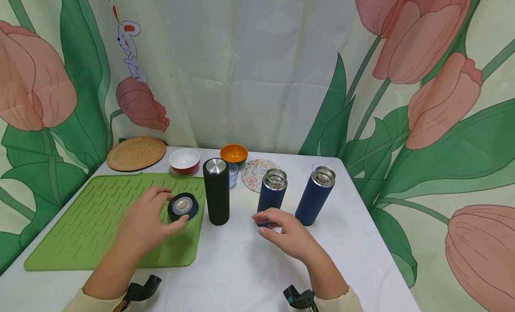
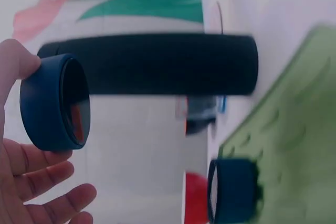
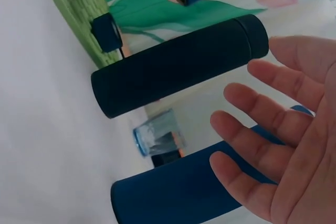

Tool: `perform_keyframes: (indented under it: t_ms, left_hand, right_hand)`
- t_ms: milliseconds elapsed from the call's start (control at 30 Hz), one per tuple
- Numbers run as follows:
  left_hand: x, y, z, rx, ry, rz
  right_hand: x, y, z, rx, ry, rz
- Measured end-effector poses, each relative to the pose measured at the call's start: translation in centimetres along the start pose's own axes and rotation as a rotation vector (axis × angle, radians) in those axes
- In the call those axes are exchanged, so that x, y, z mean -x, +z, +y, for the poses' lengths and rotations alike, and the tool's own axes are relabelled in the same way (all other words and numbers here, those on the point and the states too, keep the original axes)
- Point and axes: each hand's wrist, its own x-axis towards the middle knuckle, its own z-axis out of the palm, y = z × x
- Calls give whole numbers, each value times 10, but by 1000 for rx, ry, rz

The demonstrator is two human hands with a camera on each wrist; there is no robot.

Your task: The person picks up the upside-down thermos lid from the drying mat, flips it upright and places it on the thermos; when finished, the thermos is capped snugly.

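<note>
My left hand (image 1: pixel 146 220) pinches a dark blue bottle lid (image 2: pixel 44 103) between thumb and forefinger above the mat, its hollow underside turned up in the head view. A second blue lid (image 2: pixel 233 190) sits on the mat below, mostly hidden behind the held one in the head view. My right hand (image 1: pixel 287 231) holds nothing; its fingers are loosely bent in front of an uncapped blue bottle (image 1: pixel 273 191). Another uncapped blue bottle (image 1: pixel 315 196) stands to its right, steel rim showing. Between the hands stands a black bottle (image 1: pixel 217 193) with its silver-topped lid on.
A green textured mat (image 1: pixel 80 231) covers the table's left part. Along the back are a round wooden board (image 1: pixel 137 153), a red-and-white bowl (image 1: pixel 184 160), an orange bowl (image 1: pixel 234 152), a clear glass (image 1: pixel 233 174) and a floral round mat (image 1: pixel 255 173). A tulip-print curtain hangs behind.
</note>
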Motion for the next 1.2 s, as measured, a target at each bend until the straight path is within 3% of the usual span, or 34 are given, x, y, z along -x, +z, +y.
perform_keyframes:
  t_ms: [167, 300, 600, 800, 1200]
  left_hand:
    - [-3, 15, 19, 204, 60, -91]
    - [-5, 29, 38, 346, 65, -168]
    - [-15, 50, 71, 407, 155, -177]
    - [-20, 58, 82, 378, 181, -197]
    - [-21, 68, 83, 323, 261, -177]
  right_hand:
    - [-6, -1, -3, -5, 31, -7]
    - [-10, -2, -4, -7, 35, -18]
    - [-12, -1, -5, -22, -24, -22]
    - [-11, 2, -5, -15, 6, -15]
    - [-16, 8, -1, 25, -6, 34]
